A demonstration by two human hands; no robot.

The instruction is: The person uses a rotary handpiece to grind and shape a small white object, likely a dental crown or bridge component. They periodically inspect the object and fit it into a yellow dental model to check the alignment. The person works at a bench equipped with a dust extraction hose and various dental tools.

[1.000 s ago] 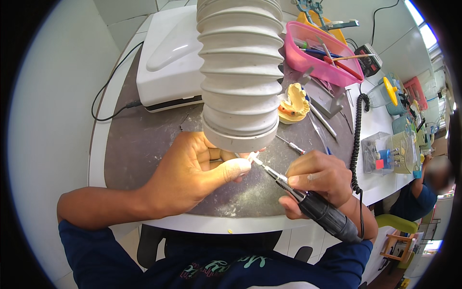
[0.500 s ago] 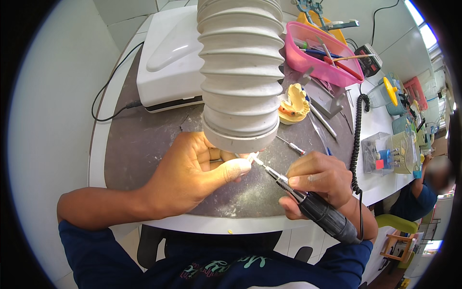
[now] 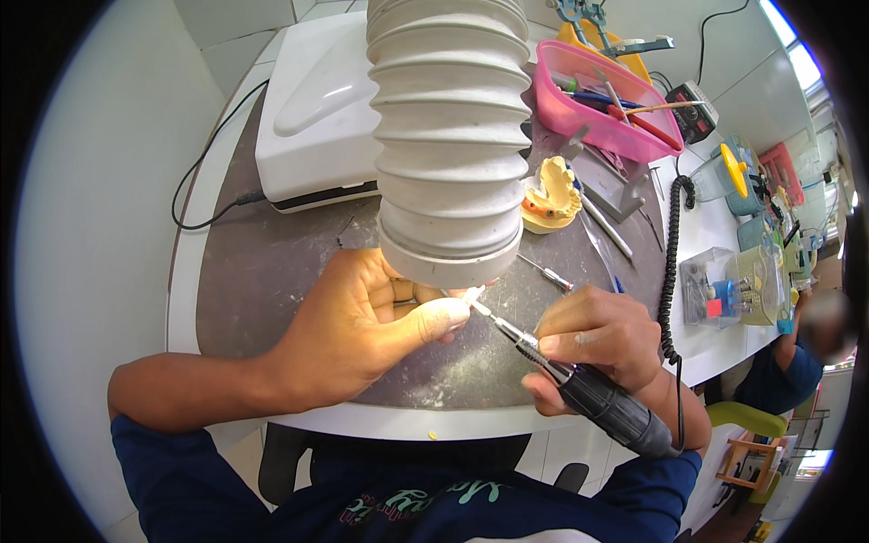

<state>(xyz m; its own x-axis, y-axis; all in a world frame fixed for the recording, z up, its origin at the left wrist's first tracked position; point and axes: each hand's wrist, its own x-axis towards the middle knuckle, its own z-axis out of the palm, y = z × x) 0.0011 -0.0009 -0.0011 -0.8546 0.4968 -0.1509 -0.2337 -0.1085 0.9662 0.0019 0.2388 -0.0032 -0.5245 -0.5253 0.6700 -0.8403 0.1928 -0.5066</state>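
Note:
Between the thumb and fingers of my left hand is a small white piece, perhaps a dental crown; its full shape is hidden. My right hand grips a black and silver rotary handpiece, slanting up to the left. Its thin tip meets the white piece or lies right against it. Just above my left fingers hangs the mouth of a wide ribbed grey-white hose. Pale dust lies on the dark worktop under both hands.
A yellowish dental model stands behind my right hand, near a thin metal instrument. A pink tub holds several tools. At the back left sits a white machine. A coiled black cord hangs right; another person sits farther off.
My right hand and the handpiece have shifted very slightly left. The white piece has tilted a little in my left fingers; both grips stay the same.

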